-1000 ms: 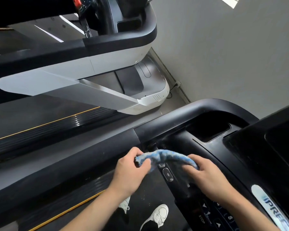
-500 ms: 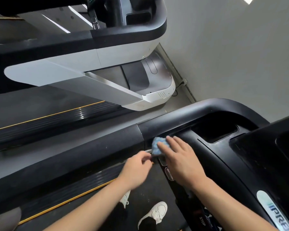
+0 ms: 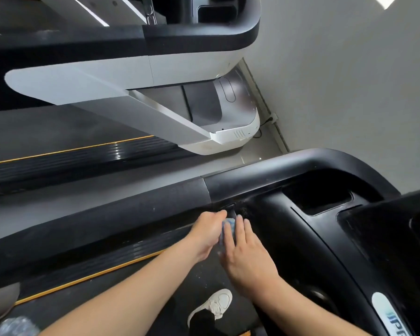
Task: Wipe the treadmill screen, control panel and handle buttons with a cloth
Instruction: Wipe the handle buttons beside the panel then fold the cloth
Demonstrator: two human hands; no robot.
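A small blue cloth [image 3: 229, 226] shows between my two hands, on the inner handle of the black treadmill console [image 3: 298, 238]. The handle buttons are hidden under cloth and hands. My right hand [image 3: 246, 255] lies over the cloth with straight fingers and presses it against the handle. From the other side, my left hand [image 3: 207, 235] curls its fingers round the cloth's edge. The dark screen [image 3: 412, 241] sits at the far right, and most of the control panel is out of the frame.
The padded side handrail [image 3: 107, 221] runs left from the console, with a cup-holder recess [image 3: 320, 198] behind the hands. A neighbouring white-and-black treadmill [image 3: 160, 71] stands beyond, against a grey wall [image 3: 349, 69]. My white shoe [image 3: 216, 304] is on the belt below.
The cloth was stretched between both hands, then bunched under the right hand higher up. Now both hands have closed in together round the handle, and little of the cloth shows.
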